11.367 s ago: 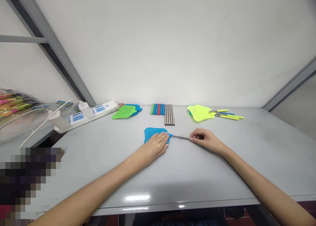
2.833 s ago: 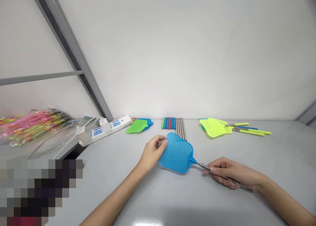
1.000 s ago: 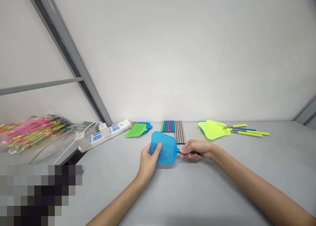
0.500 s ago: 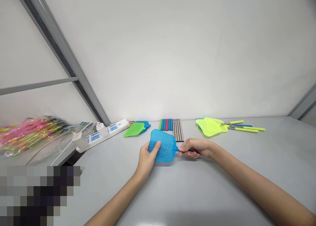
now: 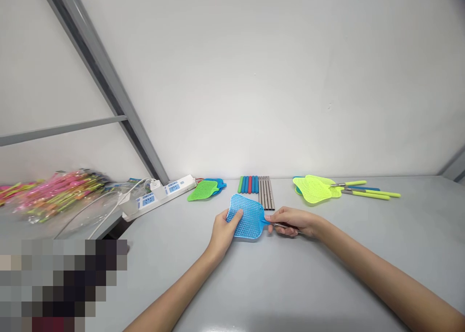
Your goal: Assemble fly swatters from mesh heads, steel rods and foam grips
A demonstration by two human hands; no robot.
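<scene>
A blue perforated fly swatter head (image 5: 249, 219) is held just above the grey table. My left hand (image 5: 224, 231) grips its left side, thumb on top and fingers underneath. At its right, my right hand (image 5: 292, 221) is closed around a thin metal rod (image 5: 280, 224), whose end meets the neck of the swatter head. Part of the rod is hidden by the fingers. Behind my hands lie a row of metal rods (image 5: 267, 193) and a row of green, blue and red handle grips (image 5: 249, 185).
Green and blue swatter heads (image 5: 203, 190) lie beside a white power strip (image 5: 160, 196) with plugs. Fly swatters (image 5: 317, 189) with yellow and blue handles are piled at the right. Bagged colourful items (image 5: 69, 194) sit at far left. A white wall (image 5: 254, 104) rises behind the table.
The view has shifted slightly, so everything sits a little further right. The blue swatter head has tilted a little, and more of the metal rod shows beside my right fingers.
</scene>
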